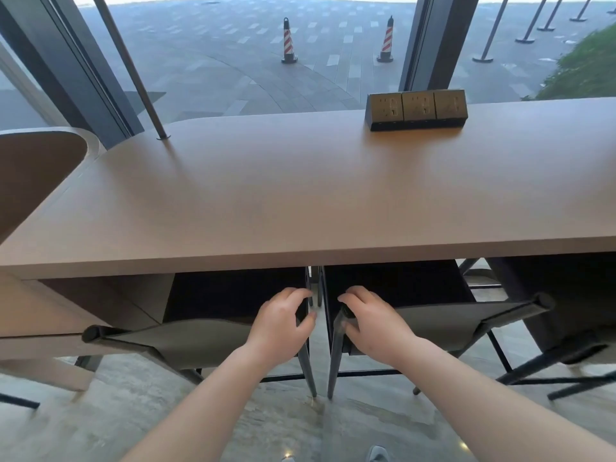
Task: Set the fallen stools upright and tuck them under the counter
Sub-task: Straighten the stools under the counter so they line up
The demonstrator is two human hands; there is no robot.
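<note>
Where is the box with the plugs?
The socket box sits on the counter, far right side by the window, beyond both stools.

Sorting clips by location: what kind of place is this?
Probably a café or lobby window bar: a long wooden counter with a socket block, stools beneath, facing paved plaza with traffic cones.

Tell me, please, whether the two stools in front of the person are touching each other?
Apart. The head view shows a strip of floor between the left stool and the right stool, from backrests to feet.
</note>
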